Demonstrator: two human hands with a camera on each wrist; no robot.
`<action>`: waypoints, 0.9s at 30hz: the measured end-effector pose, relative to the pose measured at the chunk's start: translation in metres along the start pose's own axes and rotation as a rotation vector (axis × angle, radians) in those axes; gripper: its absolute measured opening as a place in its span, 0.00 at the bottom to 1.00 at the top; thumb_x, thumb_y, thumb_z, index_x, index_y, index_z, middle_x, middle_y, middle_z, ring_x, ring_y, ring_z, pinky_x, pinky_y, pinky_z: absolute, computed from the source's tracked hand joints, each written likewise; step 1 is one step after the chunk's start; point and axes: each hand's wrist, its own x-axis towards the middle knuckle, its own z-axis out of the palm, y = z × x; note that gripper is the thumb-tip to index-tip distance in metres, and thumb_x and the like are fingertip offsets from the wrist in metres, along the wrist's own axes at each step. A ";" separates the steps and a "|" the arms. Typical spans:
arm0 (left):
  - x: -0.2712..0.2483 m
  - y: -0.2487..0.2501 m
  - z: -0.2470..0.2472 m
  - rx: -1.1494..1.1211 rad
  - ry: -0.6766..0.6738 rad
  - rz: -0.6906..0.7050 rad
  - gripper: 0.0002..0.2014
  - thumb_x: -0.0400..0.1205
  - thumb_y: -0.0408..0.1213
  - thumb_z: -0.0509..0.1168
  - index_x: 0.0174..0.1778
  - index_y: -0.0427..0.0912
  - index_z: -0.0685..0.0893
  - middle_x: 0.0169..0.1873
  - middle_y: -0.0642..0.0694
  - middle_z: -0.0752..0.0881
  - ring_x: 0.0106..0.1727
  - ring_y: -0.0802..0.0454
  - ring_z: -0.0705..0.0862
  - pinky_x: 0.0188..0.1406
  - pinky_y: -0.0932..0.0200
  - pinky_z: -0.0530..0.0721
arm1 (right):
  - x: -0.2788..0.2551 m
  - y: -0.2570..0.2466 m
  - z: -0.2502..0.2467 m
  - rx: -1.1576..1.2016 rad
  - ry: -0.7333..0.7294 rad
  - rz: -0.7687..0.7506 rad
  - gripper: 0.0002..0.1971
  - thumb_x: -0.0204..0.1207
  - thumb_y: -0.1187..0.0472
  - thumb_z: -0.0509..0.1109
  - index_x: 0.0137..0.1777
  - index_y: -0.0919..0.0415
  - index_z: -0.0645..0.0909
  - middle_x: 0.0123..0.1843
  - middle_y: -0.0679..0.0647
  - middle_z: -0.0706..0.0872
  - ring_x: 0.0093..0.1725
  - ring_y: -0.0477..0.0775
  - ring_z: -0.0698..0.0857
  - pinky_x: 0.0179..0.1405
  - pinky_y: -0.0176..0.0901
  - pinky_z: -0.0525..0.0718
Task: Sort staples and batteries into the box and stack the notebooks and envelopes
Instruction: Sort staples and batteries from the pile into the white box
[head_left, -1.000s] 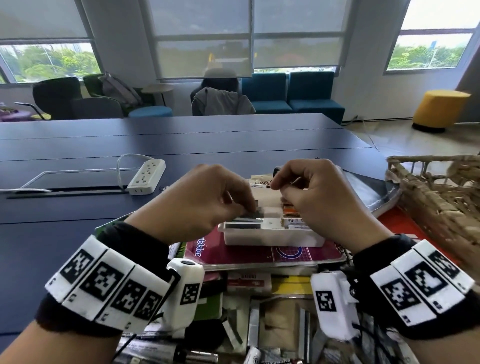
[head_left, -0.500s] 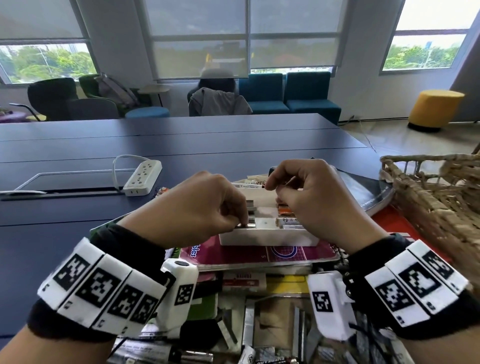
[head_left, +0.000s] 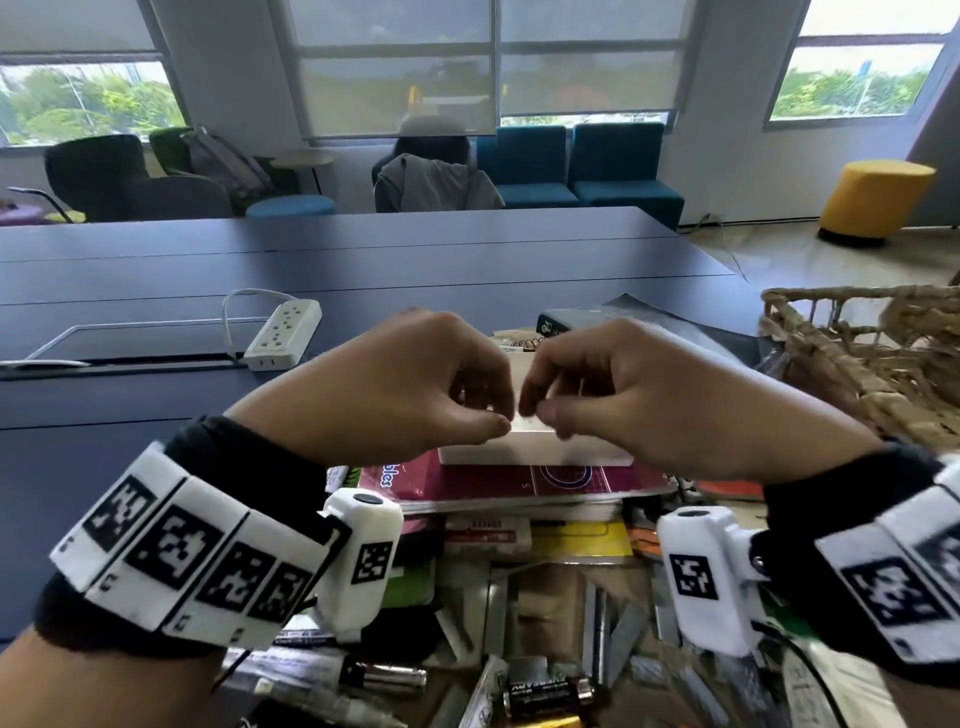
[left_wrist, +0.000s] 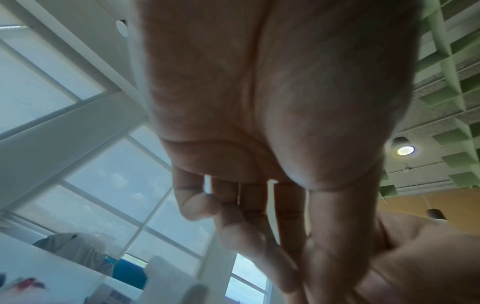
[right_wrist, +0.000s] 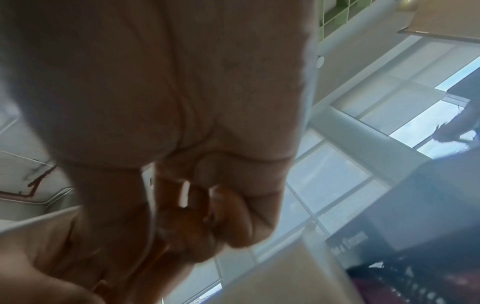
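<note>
A white box (head_left: 519, 455) sits on a maroon notebook (head_left: 519, 480) on top of a pile of notebooks. Both hands hover over the box with their fingertips meeting at its middle. My left hand (head_left: 493, 415) curls thumb and fingers into a pinch. My right hand (head_left: 535, 410) does the same from the other side. Between them is a thin strip of staples, mostly hidden by the fingers. The wrist views are blurred and show only curled fingers of the left hand (left_wrist: 285, 257) and right hand (right_wrist: 168, 226). Loose staple strips (head_left: 597, 613) and batteries (head_left: 545, 693) lie near me.
A wicker basket (head_left: 857, 353) stands at the right. A white power strip (head_left: 283, 332) lies on the dark blue table (head_left: 156, 441) at the left. A yellow envelope (head_left: 582, 540) and a green notebook (head_left: 415, 582) are in the pile.
The left hand has lifted out of the box and moved right. The right hand has moved left and down, so the fingertips now meet above the box.
</note>
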 end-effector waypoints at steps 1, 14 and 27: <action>0.000 0.003 0.000 -0.008 -0.022 0.001 0.03 0.79 0.41 0.77 0.40 0.53 0.92 0.31 0.55 0.89 0.34 0.59 0.84 0.33 0.70 0.76 | -0.005 -0.001 -0.002 -0.008 -0.093 -0.001 0.05 0.81 0.57 0.75 0.44 0.49 0.88 0.33 0.46 0.87 0.30 0.43 0.82 0.32 0.39 0.78; -0.003 0.017 0.002 -0.020 -0.142 -0.020 0.06 0.80 0.46 0.74 0.39 0.52 0.90 0.26 0.54 0.85 0.25 0.62 0.77 0.28 0.69 0.74 | -0.025 -0.015 0.008 -0.321 -0.567 0.096 0.09 0.73 0.54 0.81 0.51 0.42 0.89 0.29 0.28 0.81 0.30 0.32 0.80 0.30 0.32 0.74; -0.001 0.015 0.003 -0.002 -0.153 -0.012 0.09 0.78 0.51 0.69 0.40 0.52 0.90 0.27 0.52 0.85 0.25 0.61 0.77 0.27 0.68 0.73 | -0.020 -0.017 0.035 -0.456 -0.662 0.070 0.04 0.73 0.54 0.82 0.46 0.46 0.90 0.43 0.40 0.88 0.41 0.38 0.83 0.35 0.32 0.74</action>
